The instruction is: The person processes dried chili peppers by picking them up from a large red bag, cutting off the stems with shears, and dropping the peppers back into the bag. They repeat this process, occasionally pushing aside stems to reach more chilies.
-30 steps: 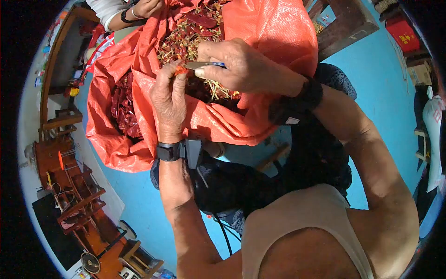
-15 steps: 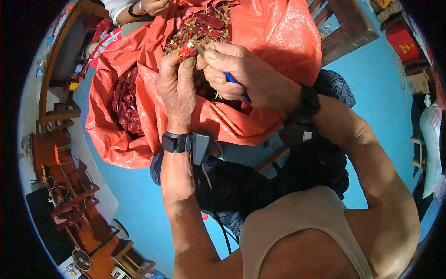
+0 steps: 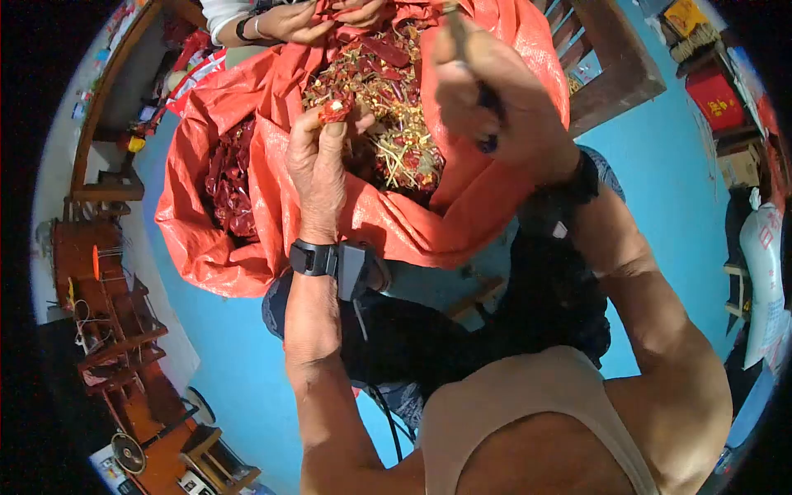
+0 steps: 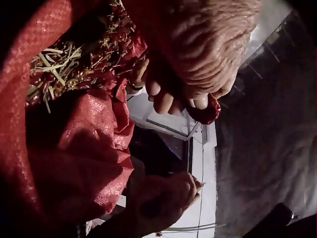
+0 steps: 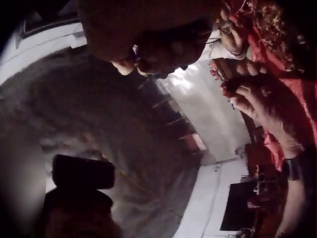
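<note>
My left hand (image 3: 318, 165) pinches a cut dried red chili (image 3: 335, 110) between thumb and fingers, its pale inside facing up. In the left wrist view the chili (image 4: 207, 113) shows at the fingertips. My right hand (image 3: 507, 91), blurred, is raised over the right side of the red woven sack (image 3: 396, 227), apart from the chili. It grips a small knife with a blue handle (image 3: 488, 144), mostly hidden by the fingers. Chili bits, seeds and pale stems (image 3: 400, 157) fill the sack's opening below both hands.
Whole dark-red dried chilies (image 3: 231, 198) lie in a fold of the sack at left. Another person's hands (image 3: 289, 23) work at its far edge. A wooden frame (image 3: 615, 74) stands at the far right; wooden furniture (image 3: 124, 313) stands at left on the blue floor (image 3: 239, 355).
The right hand has pulled the knife away from the chili, moving up and right. The left hand still holds the chili, now with its cut end showing. The other person's hands have come further into view.
</note>
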The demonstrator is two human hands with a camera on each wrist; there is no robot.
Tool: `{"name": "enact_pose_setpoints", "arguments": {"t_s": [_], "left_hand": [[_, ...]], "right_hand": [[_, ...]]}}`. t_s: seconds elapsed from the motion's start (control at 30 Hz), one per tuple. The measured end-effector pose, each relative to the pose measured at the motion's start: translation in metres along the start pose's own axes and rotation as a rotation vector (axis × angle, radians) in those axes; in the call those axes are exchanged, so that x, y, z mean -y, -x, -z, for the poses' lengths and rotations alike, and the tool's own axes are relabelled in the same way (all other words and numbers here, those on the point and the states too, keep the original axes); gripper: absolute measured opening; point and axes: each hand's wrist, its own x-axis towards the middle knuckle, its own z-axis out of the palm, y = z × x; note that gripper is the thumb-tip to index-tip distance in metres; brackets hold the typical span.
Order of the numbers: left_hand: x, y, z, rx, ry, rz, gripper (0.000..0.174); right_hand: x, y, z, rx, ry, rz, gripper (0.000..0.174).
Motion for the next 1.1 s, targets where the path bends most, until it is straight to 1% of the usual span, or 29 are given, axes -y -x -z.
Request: {"name": "enact_pose_setpoints", "arguments": {"t_s": [0.03, 0.07, 0.13, 0.17, 0.2, 0.23, 0.33, 0.4, 0.43, 0.5, 0.67, 0.73, 0.8, 0.83, 0.9, 0.93, 1.0, 1.03, 1.07, 1.1], "left_hand": [[0.002, 0.002, 0.002, 0.005, -0.006, 0.013, 0.019], [0.002, 0.002, 0.004, -0.009, -0.016, 0.015, 0.020], [-0.003, 0.000, 0.004, -0.012, -0.016, -0.006, 0.022], [-0.002, -0.003, 0.005, -0.007, -0.021, -0.005, 0.022], [0.000, -0.004, 0.006, -0.004, 0.041, 0.002, 0.022], [0.002, -0.005, 0.006, -0.002, 0.105, 0.010, 0.022], [0.002, -0.003, 0.008, 0.042, 0.098, 0.000, 0.022], [0.000, 0.000, 0.009, 0.052, 0.099, 0.020, 0.022], [-0.001, 0.001, 0.009, 0.060, 0.101, 0.037, 0.022], [-0.002, 0.001, 0.010, 0.062, 0.105, 0.052, 0.022], [-0.006, 0.002, 0.010, 0.114, 0.129, 0.092, 0.023], [-0.010, 0.003, 0.007, 0.123, 0.067, 0.135, 0.023], [-0.009, 0.003, 0.009, 0.140, 0.053, 0.139, 0.022], [-0.008, 0.003, 0.010, 0.160, 0.037, 0.138, 0.022], [-0.006, 0.003, 0.011, 0.157, 0.045, 0.129, 0.021], [-0.006, 0.002, 0.011, 0.156, 0.054, 0.118, 0.020], [-0.007, 0.003, 0.010, 0.161, 0.010, 0.120, 0.019], [-0.007, 0.003, 0.009, 0.163, -0.036, 0.120, 0.018], [-0.006, 0.003, 0.008, 0.164, -0.034, 0.121, 0.018], [-0.005, 0.003, 0.007, 0.119, -0.076, 0.104, 0.018]], "right_hand": [[-0.007, 0.002, -0.003, 0.071, 0.071, 0.001, 0.036], [-0.013, 0.003, -0.003, 0.066, 0.063, -0.002, 0.036], [-0.025, -0.001, 0.000, 0.105, 0.266, 0.013, 0.025], [-0.032, -0.003, 0.003, 0.119, 0.368, 0.019, 0.021], [-0.038, -0.003, 0.006, 0.120, 0.438, 0.024, 0.021], [-0.038, -0.003, 0.006, 0.113, 0.435, 0.023, 0.021], [-0.033, -0.002, 0.006, 0.101, 0.488, 0.033, 0.020], [-0.029, -0.001, 0.007, 0.123, 0.657, -0.016, 0.016], [-0.029, -0.001, 0.006, 0.121, 0.655, -0.017, 0.016], [-0.030, -0.001, 0.005, 0.129, 0.846, 0.028, 0.018], [-0.032, 0.001, 0.002, 0.169, 0.860, -0.027, 0.023], [-0.033, 0.002, 0.002, 0.170, 0.852, -0.037, 0.024], [-0.034, 0.003, 0.002, 0.151, 0.911, 0.036, 0.025], [-0.034, 0.003, 0.002, 0.152, 0.911, 0.034, 0.025], [-0.034, 0.002, 0.002, 0.186, 0.953, -0.041, 0.025], [-0.034, 0.002, 0.002, 0.184, 0.954, -0.043, 0.025], [-0.036, 0.003, 0.001, 0.247, 0.787, 0.021, 0.023], [-0.039, 0.004, -0.001, 0.245, 0.788, 0.020, 0.023], [-0.044, 0.006, -0.004, 0.228, 0.721, 0.001, 0.021], [-0.047, 0.007, -0.005, 0.210, 0.653, -0.018, 0.019]]}}
